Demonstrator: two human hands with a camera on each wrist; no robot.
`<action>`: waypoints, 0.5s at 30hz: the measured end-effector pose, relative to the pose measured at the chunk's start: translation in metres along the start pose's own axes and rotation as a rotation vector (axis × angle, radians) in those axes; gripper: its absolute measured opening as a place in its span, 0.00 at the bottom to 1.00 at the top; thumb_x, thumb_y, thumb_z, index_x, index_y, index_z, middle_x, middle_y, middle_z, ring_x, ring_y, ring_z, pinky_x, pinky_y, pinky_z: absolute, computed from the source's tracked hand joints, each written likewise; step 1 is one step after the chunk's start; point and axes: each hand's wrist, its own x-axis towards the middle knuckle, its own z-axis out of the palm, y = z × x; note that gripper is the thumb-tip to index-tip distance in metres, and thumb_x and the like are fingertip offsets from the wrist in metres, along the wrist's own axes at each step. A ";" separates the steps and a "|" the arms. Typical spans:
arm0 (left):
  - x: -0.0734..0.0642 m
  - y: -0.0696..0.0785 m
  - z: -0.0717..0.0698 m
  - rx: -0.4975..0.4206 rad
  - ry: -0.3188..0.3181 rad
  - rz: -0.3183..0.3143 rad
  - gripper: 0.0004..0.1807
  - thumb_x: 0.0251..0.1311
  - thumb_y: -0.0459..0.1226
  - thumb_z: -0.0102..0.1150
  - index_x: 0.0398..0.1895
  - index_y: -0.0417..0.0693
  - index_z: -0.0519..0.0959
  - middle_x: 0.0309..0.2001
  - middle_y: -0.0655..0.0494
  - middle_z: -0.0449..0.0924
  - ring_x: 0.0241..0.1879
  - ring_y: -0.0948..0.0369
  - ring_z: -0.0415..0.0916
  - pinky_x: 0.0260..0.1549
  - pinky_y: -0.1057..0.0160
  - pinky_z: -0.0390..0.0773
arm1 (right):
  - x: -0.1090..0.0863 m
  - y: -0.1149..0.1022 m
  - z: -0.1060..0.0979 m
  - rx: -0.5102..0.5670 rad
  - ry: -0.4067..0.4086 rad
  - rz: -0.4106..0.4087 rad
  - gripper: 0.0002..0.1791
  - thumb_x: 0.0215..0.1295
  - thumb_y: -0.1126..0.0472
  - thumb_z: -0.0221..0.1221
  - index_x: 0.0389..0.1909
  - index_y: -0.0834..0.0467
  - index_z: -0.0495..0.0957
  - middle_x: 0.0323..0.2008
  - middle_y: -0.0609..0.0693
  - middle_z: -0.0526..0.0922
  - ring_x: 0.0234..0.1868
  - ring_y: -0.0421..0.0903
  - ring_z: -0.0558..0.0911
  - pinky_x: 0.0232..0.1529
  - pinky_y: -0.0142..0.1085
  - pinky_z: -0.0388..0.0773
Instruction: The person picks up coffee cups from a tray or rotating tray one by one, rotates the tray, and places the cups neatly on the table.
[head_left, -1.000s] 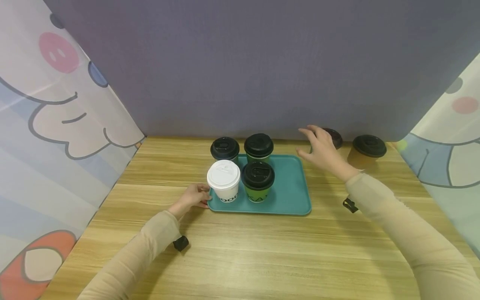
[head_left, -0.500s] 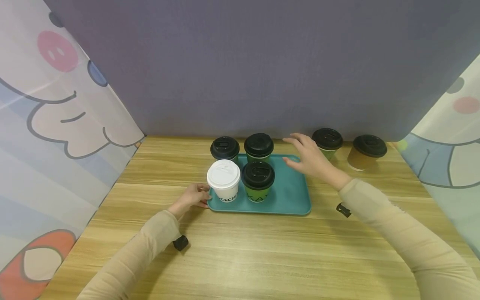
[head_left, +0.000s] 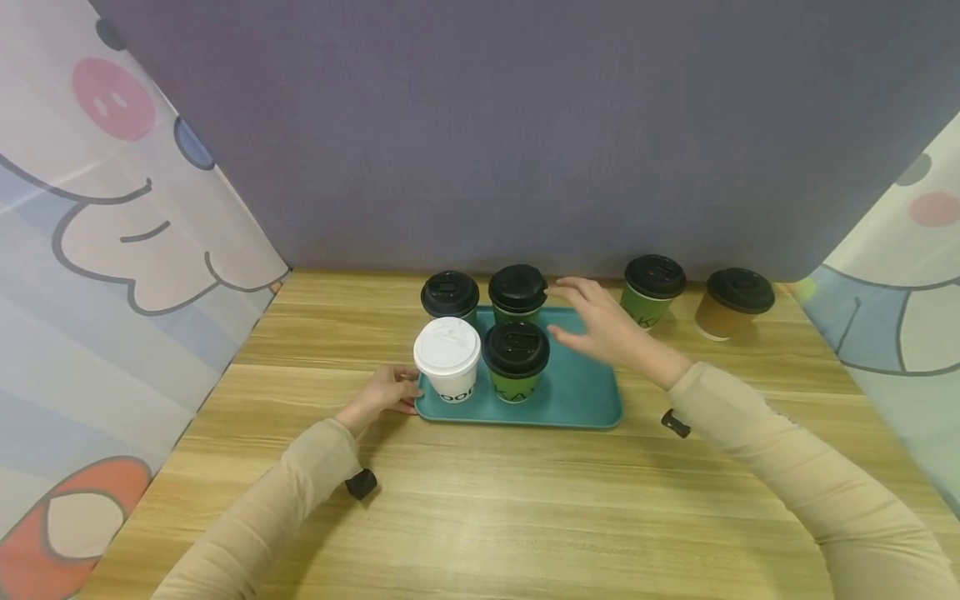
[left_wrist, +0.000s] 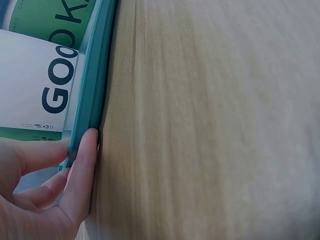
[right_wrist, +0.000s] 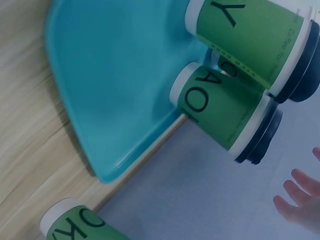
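My left hand (head_left: pixel 382 390) grips the near left corner of a teal tray (head_left: pixel 581 392), with thumb and fingers either side of its rim (left_wrist: pixel 90 100) in the left wrist view. On the tray stand a white paper cup (head_left: pixel 453 385) with a white lid and a front green cup (head_left: pixel 513 387) with a black lid. Behind them are two more black-lidded cups, one at back left (head_left: pixel 450 293) and one at back right (head_left: pixel 517 289). My right hand (head_left: pixel 600 329) hovers over the tray's right part, fingers spread and holding nothing, fingertips close beside the back right cup's lid.
Right of the tray, a green cup (head_left: pixel 647 304) and a brown cup (head_left: pixel 722 318), both black-lidded, stand on the wooden table (head_left: pixel 495 517). A grey panel (head_left: pixel 480 150) rises behind the table, and printed curtains (head_left: pixel 135 225) hang at both sides.
My right hand has moved left, away from the green cup on the table, to the back right cup on the tray. My left hand keeps its grip on the tray.
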 end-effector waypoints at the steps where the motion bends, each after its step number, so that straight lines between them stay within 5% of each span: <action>1: 0.000 0.000 0.000 0.002 -0.001 0.002 0.24 0.52 0.24 0.50 0.54 0.25 0.62 0.34 0.42 0.72 0.23 0.62 0.74 0.26 0.63 0.82 | 0.000 -0.002 0.000 0.007 -0.009 -0.002 0.28 0.54 0.56 0.59 0.54 0.65 0.66 0.54 0.64 0.65 0.56 0.59 0.63 0.56 0.54 0.61; 15: 0.000 0.000 0.000 -0.021 -0.010 -0.005 0.25 0.52 0.23 0.51 0.55 0.25 0.62 0.31 0.45 0.73 0.21 0.62 0.75 0.27 0.62 0.82 | 0.008 -0.029 0.000 -0.007 -0.189 -0.009 0.28 0.58 0.50 0.54 0.57 0.58 0.65 0.55 0.59 0.65 0.57 0.56 0.64 0.57 0.51 0.64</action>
